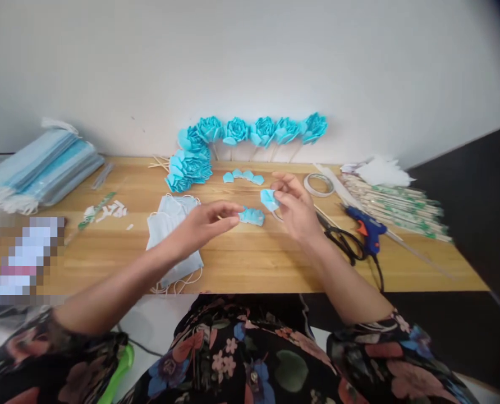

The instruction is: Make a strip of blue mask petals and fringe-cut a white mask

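Note:
My left hand (210, 220) pinches a thin stick with a small blue folded flower bud (252, 216) at its tip, held just above the wooden table (250, 264). My right hand (294, 205) pinches a light blue petal piece (269, 198) right beside the bud. A few cut blue petals (243, 177) lie in a row behind my hands. Finished blue flowers (258, 130) on sticks lean against the wall, and more lie in a pile (188, 168) to their left.
A short stack of blue face masks (171, 235) lies under my left wrist; packs of masks (43, 168) sit far left. A tape roll (319, 184), black scissors (342, 241), a blue glue gun (367, 227) and wrapped sticks (397, 207) lie to the right.

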{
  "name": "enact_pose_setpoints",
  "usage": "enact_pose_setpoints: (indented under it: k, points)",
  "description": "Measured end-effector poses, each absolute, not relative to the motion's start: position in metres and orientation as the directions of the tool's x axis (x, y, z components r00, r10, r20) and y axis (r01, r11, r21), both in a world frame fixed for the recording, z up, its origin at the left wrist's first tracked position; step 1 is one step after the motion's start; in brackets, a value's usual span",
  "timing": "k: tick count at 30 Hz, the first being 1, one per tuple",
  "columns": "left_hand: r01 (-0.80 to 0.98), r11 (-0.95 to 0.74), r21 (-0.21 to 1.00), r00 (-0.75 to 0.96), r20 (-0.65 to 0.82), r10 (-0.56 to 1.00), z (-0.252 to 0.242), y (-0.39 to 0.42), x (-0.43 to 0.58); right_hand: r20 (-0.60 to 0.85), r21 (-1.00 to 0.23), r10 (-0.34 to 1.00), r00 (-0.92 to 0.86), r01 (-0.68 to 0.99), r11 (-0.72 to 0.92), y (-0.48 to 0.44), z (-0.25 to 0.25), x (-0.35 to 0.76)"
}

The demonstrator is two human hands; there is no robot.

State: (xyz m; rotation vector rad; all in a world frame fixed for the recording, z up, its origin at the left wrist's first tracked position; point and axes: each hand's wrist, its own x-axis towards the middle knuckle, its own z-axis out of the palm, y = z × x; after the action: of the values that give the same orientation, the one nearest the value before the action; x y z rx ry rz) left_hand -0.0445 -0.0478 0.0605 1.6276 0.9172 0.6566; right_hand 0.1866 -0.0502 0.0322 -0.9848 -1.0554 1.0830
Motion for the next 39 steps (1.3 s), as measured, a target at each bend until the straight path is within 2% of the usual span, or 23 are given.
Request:
enact_pose_setpoints:
  k: [3, 7, 11, 15, 16, 18, 21, 24, 28, 33, 39]
  points:
    - [0.053, 0.088, 0.995, 0.57, -0.102, 0.815, 0.046, -0.052, -0.004, 0.192, -0.965, 0.971, 0.141, -0.154, 0.213, -0.06, 0.038, 0.182]
    - [-0.069, 0.208, 0.976, 0.58, -0.13, 0.804, 0.034, -0.056, 0.021, 0.185, -0.97, 0.964, 0.193, -0.12, 0.211, -0.071, 0.034, 0.173]
    - [-0.075, 0.264, 0.962, 0.555, -0.179, 0.812, 0.031, -0.053, 0.025, 0.134, -0.983, 0.974, 0.18, -0.101, 0.154, -0.073, 0.032, 0.175]
    - [0.014, 0.207, 0.978, 0.566, -0.179, 0.805, 0.029, -0.045, 0.017, 0.113, -0.981, 0.99, 0.09, -0.147, 0.125, -0.072, 0.043, 0.201]
    - [0.046, 0.191, 0.981, 0.576, -0.182, 0.797, 0.028, -0.043, 0.015, 0.138, -0.985, 0.987, 0.087, -0.095, 0.147, -0.072, 0.047, 0.208]
    - [0.097, 0.169, 0.981, 0.591, -0.194, 0.783, 0.028, -0.042, 0.012, 0.165, -0.979, 0.985, 0.044, 0.13, 0.158, -0.074, 0.055, 0.218]
    - [0.138, 0.135, 0.981, 0.604, -0.191, 0.774, 0.029, -0.041, 0.011, 0.151, -0.884, 0.985, -0.078, 0.435, 0.17, -0.075, 0.067, 0.221]
    - [0.175, 0.078, 0.982, 0.618, -0.171, 0.767, 0.029, -0.041, 0.013, 0.141, -0.816, 0.969, -0.202, 0.531, 0.229, -0.073, 0.076, 0.216]
    - [0.237, -0.004, 0.972, 0.632, -0.151, 0.76, 0.027, -0.038, 0.013, 0.06, -0.799, 0.951, -0.303, 0.556, 0.227, -0.067, 0.081, 0.211]
    - [0.26, -0.089, 0.961, 0.654, -0.108, 0.749, 0.022, -0.035, 0.01, 0.06, -0.828, 0.97, -0.236, 0.531, 0.181, -0.057, 0.067, 0.211]
    - [0.216, 0.077, 0.973, 0.685, -0.208, 0.698, 0.025, -0.039, 0.006, 0.092, -0.93, 0.991, -0.095, 0.348, 0.12, -0.054, 0.049, 0.211]
